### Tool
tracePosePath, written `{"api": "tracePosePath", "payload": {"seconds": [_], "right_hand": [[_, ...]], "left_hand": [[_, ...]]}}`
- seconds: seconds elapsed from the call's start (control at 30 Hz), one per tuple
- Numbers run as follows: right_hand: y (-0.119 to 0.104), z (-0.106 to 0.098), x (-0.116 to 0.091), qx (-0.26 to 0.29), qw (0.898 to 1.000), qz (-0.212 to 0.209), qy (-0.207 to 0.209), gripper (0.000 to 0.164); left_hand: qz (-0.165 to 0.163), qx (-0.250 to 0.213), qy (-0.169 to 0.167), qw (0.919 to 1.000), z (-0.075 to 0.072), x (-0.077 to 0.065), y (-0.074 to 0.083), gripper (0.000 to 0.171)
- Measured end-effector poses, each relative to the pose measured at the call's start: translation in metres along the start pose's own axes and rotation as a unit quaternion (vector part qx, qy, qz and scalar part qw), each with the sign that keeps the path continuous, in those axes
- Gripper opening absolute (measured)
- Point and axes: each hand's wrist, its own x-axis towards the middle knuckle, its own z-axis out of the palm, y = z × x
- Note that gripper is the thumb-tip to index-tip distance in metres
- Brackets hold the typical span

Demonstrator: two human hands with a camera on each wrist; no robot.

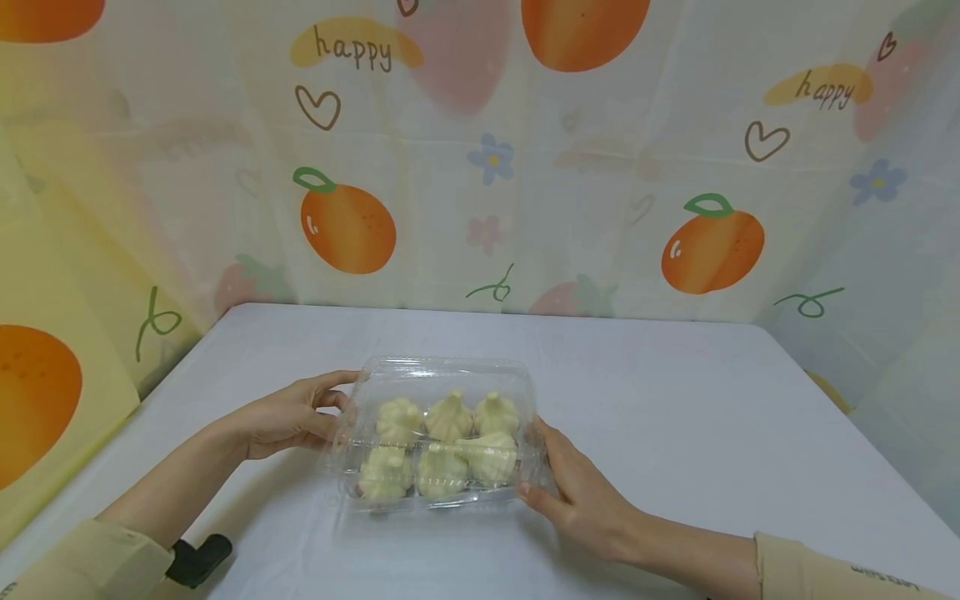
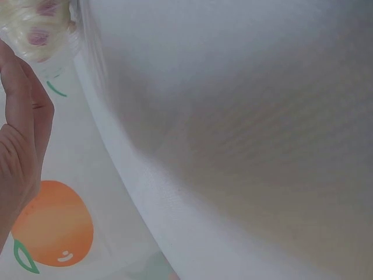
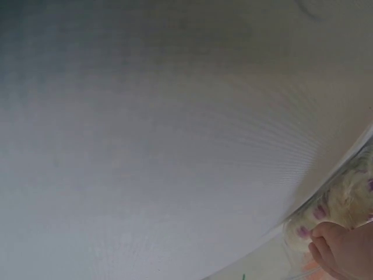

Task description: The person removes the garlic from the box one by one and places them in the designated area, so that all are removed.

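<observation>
A clear plastic clamshell box is between my two hands in the head view, its lid over several pale, pleated, garlic-like bulbs. My left hand grips the box's left side, its fingers partly behind the plastic. On the right side, my right hand holds the box with the thumb at the near corner and the fingers along the edge. Purple patches show on the bulbs in the left wrist view, and on the bulbs in the right wrist view. Whether the box touches the table cannot be told.
A white cloth-covered table lies beneath the box. Behind it hangs a curtain printed with oranges, hearts and "happy". A black device sits by the left sleeve cuff.
</observation>
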Motion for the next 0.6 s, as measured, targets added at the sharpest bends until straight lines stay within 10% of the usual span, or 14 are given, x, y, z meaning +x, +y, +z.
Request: {"api": "tracePosePath", "payload": {"seconds": [0.6], "right_hand": [[0.0012, 0.0041, -0.0011, 0.020, 1.000, 0.018, -0.017, 0.078]], "left_hand": [[0.007, -0.003, 0.004, 1.0000, 0.0001, 0.0010, -0.0026, 0.087]]}}
